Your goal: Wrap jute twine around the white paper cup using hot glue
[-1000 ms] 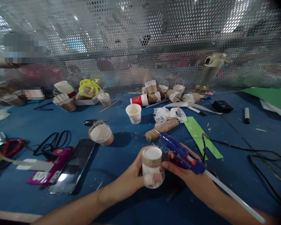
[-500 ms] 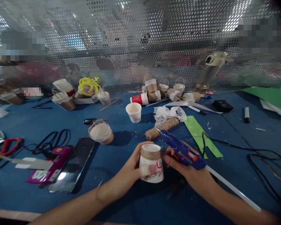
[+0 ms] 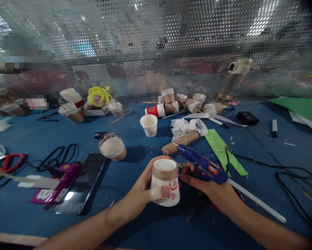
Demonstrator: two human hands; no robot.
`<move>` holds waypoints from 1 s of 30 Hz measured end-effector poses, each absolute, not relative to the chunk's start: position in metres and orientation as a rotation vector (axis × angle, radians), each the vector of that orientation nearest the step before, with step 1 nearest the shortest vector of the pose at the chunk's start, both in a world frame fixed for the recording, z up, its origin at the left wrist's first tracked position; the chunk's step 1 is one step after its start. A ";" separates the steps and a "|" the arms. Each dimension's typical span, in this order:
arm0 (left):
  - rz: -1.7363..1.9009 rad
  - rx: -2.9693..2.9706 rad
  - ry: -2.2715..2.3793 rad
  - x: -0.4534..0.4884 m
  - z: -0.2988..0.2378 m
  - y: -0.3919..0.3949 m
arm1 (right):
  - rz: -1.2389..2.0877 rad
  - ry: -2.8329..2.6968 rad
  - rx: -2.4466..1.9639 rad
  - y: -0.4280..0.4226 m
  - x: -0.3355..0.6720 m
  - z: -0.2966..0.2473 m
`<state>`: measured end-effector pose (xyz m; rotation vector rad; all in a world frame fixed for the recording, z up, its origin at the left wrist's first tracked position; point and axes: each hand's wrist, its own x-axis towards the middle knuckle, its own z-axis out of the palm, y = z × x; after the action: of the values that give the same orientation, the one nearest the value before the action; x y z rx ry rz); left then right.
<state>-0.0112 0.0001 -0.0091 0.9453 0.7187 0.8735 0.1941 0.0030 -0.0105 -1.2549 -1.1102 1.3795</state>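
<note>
Paper cup (image 3: 167, 185), turned bottom up, is above the near middle of the blue table (image 3: 135, 222), between the two hands. A band of twine (image 3: 164, 174) goes around its narrow end, which is now the upper one; I suppose the cup is turned so because this end is then easier to see and to reach.

The left hand (image 3: 141, 185) is curved around the cup, with the thumb in front and the other fingers mostly hidden behind, so it seems to carry the cup alone. The right hand (image 3: 210, 187) holds the glue gun (image 3: 196, 161), which lies over it with the nozzle pointing away from the person, perhaps to keep the tip away from the skin. The thumb and finger of this hand are nearly together, just beside the cup; whether they pinch something thin, I cannot tell.

Beyond the nozzle lies the twine roll (image 3: 180, 143), with white lace (image 3: 188, 126) behind it and a green strip (image 3: 218, 146) on its right, probably left there for easy reach. Farther left, a lace-edged cup (image 3: 113, 148) stands near the phone (image 3: 84, 184), well apart from the hands.
</note>
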 end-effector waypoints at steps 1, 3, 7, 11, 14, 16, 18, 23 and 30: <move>0.868 0.937 0.678 -0.012 -0.007 -0.001 | 1.390 -1.191 -1.264 0.005 0.197 -0.009; 0.847 0.933 0.599 -0.013 -0.004 -0.001 | 1.362 -1.263 -1.246 0.009 0.200 -0.006; 0.862 0.895 0.556 -0.015 -0.004 0.001 | 1.198 -1.355 -1.251 0.011 0.204 0.000; 0.923 0.814 0.683 -0.015 -0.006 0.003 | 1.060 -1.373 -1.089 0.008 0.209 0.005; 0.984 0.769 0.701 -0.015 -0.005 0.005 | 1.126 -1.363 -0.883 0.004 0.215 0.001; 1.011 0.763 0.697 -0.015 -0.004 0.006 | 1.194 -1.447 -0.867 0.001 0.219 -0.004; 1.024 0.763 0.713 -0.016 -0.003 0.006 | 1.254 -1.515 -0.845 -0.001 0.223 -0.007; 1.020 0.761 0.736 -0.021 -0.004 0.006 | 1.190 -1.670 -0.945 -0.001 0.225 -0.001; 1.035 0.779 0.717 -0.024 -0.009 0.005 | 0.949 -1.792 -1.003 0.004 0.222 0.003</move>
<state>-0.0237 0.0051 -0.0089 0.7795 0.7168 1.0352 0.2221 0.0042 0.0033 -1.0035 -1.7919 0.9491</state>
